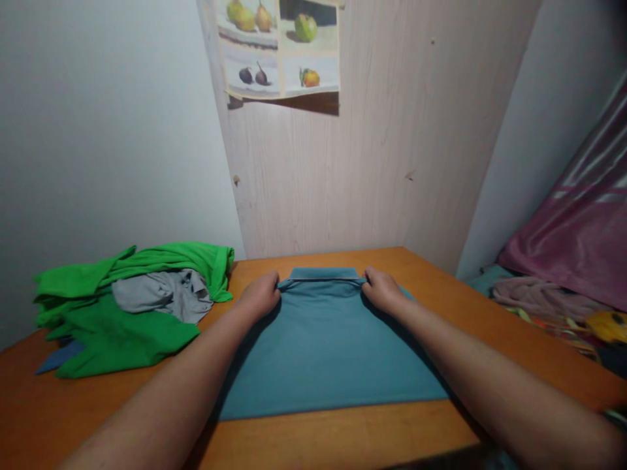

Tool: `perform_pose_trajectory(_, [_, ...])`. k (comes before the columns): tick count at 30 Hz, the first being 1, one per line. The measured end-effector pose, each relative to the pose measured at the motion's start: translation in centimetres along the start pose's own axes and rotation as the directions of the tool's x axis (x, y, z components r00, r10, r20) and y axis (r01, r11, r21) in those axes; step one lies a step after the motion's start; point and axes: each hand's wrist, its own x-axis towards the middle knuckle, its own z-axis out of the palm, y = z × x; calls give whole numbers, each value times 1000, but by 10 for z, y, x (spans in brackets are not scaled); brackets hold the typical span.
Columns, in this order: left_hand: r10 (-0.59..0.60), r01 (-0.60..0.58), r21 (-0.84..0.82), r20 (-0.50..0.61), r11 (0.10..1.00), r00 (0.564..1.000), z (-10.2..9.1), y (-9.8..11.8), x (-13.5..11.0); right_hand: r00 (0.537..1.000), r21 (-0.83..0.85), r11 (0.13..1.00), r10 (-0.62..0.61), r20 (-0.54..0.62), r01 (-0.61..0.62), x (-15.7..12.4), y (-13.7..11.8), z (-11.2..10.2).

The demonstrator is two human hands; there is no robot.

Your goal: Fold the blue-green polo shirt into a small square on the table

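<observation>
One blue-green cloth (pixel 333 352): on the table (pixel 455 300), reaching from the grip toward the wearer; near edge almost straight.
Left hand (pixel 262 297): pinching bunched fabric at the cloth's far left.
Right hand (pixel 385 290): pinching it at far right.
Orange wood: visible beyond the near edge and right of the grip.
Clothes pile (pixel 122 339): left of the grip.
Fruit pictures (pixel 307 29): above, beyond both hands.
</observation>
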Motion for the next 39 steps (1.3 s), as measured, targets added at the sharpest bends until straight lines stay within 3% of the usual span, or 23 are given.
perform_pose_trajectory(8, [146,-150,-36,-111,988,983,-28,5,-86,984,110,986,-107,-143,124,-81,8,-29])
perform_pose_trajectory(16, [214,-219,-28,-130,975,968,-21,7,-156,965,143,963,-205,-166,229,-155,16,-26])
perform_pose_trajectory(25, [205,-211,-54,-105,976,973,-20,15,-187,970,115,969,-205,-132,220,-178,17,-29])
perform_pose_trajectory(29, [222,-218,77,-45,973,974,-21,15,-194,977,-6,978,-208,-55,208,-186,16,-33])
perform_pose_trajectory(34, [226,-200,227,-98,953,969,-26,10,-199,985,-193,970,-161,-57,148,-191,14,-44])
perform_pose_trajectory(39, [237,-196,219,-178,956,955,-26,-2,-204,999,-270,962,-39,-13,34,-194,23,-56])
